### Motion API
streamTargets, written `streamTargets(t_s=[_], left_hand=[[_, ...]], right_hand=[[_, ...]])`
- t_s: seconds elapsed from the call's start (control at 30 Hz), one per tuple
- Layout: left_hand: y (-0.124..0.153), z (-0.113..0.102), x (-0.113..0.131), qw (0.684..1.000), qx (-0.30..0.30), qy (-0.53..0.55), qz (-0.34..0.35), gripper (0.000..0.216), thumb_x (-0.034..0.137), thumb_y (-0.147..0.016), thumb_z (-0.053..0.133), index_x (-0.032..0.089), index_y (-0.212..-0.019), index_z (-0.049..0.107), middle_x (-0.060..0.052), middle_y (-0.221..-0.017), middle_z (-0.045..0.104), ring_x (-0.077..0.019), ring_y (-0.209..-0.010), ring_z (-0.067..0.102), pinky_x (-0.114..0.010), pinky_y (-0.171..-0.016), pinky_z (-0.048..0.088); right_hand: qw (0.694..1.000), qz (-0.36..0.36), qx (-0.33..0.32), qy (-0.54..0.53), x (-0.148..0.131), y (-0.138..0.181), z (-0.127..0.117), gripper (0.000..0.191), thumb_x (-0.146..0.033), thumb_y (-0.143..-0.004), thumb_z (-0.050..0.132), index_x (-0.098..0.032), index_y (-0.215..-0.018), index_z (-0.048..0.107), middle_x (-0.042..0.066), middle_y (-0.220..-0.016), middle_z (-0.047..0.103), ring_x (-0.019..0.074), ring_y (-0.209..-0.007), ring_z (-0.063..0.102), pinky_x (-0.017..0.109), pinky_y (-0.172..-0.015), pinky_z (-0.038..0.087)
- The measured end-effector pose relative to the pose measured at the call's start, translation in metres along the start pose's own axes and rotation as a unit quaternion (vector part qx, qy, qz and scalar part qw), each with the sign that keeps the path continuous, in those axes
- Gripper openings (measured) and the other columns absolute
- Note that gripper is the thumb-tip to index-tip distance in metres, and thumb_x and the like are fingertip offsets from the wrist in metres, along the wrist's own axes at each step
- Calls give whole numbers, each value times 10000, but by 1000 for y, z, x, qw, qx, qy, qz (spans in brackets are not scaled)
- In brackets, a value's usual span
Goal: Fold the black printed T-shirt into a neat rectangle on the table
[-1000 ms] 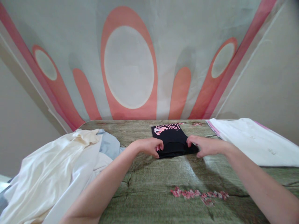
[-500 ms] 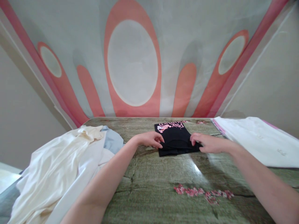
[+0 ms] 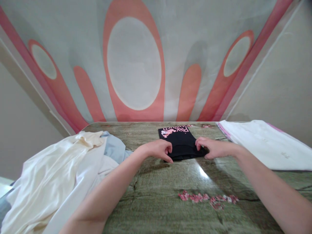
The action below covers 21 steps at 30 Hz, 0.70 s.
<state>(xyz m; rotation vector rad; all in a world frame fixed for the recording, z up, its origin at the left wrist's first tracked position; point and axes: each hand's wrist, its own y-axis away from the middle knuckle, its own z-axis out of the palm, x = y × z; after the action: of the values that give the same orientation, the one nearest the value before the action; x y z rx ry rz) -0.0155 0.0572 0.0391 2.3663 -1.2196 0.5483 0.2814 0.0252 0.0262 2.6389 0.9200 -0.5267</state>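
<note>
A black T-shirt (image 3: 179,139), folded into a compact rectangle with pink lettering and a pink cartoon figure, lies flat near the table's far side. My left hand (image 3: 159,150) is curled over its near left corner, the thumb at the near edge and the fingers bent on the cloth. Fingers of my right hand (image 3: 211,147) pinch the near right corner, thumb low and fingertips on top. Between the hands runs the folded near edge of the shirt. Part of each corner is hidden by the fingers.
Loose cream and white clothes (image 3: 56,175) are heaped at the left, a light blue garment (image 3: 114,146) among them. A stack of folded white garments (image 3: 265,141) lies at the right. The wood-patterned table (image 3: 156,201) ends at a patterned backdrop (image 3: 134,113).
The shirt's near flap now lies flatter and more even with the edge below it. My left thumb and fingers have spread slightly at the corner. The view has shifted a little right.
</note>
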Motion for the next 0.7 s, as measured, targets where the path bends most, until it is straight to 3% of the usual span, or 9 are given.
streamTargets(t_s=[0.2,0.43,0.6,0.7], left_hand=[[0,5,12,998,-17,-65,19,353,323,-633,689,171,-911,532,2,-813,579,-129,-711,527,-195,-582,366],[8,-4,15,994,-2,-111,-10,505,420,-562,718,163,-961,547,-28,-899,575,-171,-803,533,-217,-650,394],[10,-1,20,988,17,-150,-6,382,276,-595,664,169,-948,562,-32,-908,583,-174,-811,536,-224,-672,397],[10,-1,22,989,7,-144,2,362,272,-607,664,168,-941,572,-29,-902,594,-164,-798,541,-217,-666,400]], right_hand=[[1000,-5,4,-5,4,-2,1,349,-79,-552,543,-169,-889,556,59,-999,492,198,-930,475,313,-845,387],[999,-12,24,-23,4,-2,-2,358,-46,-532,494,-171,-856,582,48,-976,529,178,-888,509,292,-813,405],[999,-1,42,-21,-1,-1,-4,336,-50,-560,459,-171,-847,586,51,-949,553,176,-861,524,299,-794,413],[999,-1,30,-22,-4,0,-7,331,-52,-565,456,-169,-844,591,54,-965,558,178,-869,528,297,-790,417]])
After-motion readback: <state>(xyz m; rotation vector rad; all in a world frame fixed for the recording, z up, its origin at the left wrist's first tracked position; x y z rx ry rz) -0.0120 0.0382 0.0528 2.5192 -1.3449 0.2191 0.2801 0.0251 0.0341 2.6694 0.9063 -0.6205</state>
